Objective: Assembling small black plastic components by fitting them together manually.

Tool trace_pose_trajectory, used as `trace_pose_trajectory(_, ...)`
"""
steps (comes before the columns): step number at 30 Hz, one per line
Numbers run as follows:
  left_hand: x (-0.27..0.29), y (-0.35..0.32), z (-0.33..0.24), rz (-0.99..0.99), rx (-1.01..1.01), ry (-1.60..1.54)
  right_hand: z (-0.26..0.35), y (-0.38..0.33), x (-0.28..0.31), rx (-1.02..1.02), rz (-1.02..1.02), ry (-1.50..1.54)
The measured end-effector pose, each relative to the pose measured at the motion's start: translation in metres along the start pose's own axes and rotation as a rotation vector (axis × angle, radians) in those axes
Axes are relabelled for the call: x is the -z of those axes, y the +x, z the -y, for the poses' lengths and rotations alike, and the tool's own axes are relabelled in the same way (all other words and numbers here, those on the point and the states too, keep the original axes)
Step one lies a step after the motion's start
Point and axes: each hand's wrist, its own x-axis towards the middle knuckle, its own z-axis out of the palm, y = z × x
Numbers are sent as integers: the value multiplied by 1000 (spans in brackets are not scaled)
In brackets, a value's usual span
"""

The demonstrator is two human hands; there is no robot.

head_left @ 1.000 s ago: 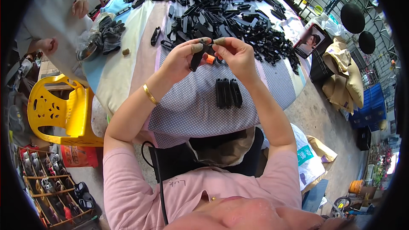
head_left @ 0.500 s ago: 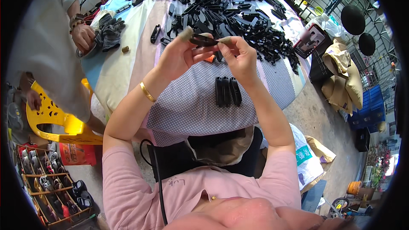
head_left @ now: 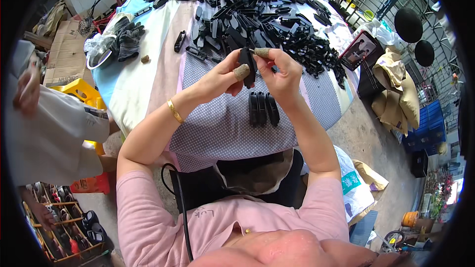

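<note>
A slim, elongated black plastic piece (head_left: 249,69) is held nearly upright over the table's near half. My left hand (head_left: 225,76) is closed around it, with a tan cover on the thumb. At its upper right edge, my right hand (head_left: 279,71) has thumb and forefinger pinched together, the forefinger also wearing a tan cover. Whether a small item sits in that pinch is too fine to make out. Just below my hands, a short row of 3 similar black pieces (head_left: 262,109) stands on the dotted cloth.
A large heap of black plastic pieces (head_left: 237,5) covers the table's far side. Dark gloves (head_left: 129,39) and a bowl (head_left: 100,59) lie far left. A phone (head_left: 360,49) stands at the right edge. Another person (head_left: 54,128) is at left, near a yellow chair (head_left: 86,93).
My hands have lowered slightly, and the held black piece has turned from nearly level to upright. The other person has drawn a hand from the bowl and moved left, away from the table.
</note>
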Motion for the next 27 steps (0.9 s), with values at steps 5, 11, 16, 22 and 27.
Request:
trace_pose_trajectory(5,-1,-1,0,26,-27,19,-2,0,0,49,76,-66)
trace_pose_trajectory(11,-3,-5,-3,-31,-67,162,7,2,-3,152,124,-158)
trace_pose_trajectory(16,-3,-4,-3,-34,-86,89,12,-1,0,-95,282,136)
trace_pose_trajectory(22,-5,-1,-6,-76,-40,69,16,2,-1,-58,295,40)
trace_pose_trajectory(27,5,4,5,-17,-62,46,20,1,20,-129,206,-123)
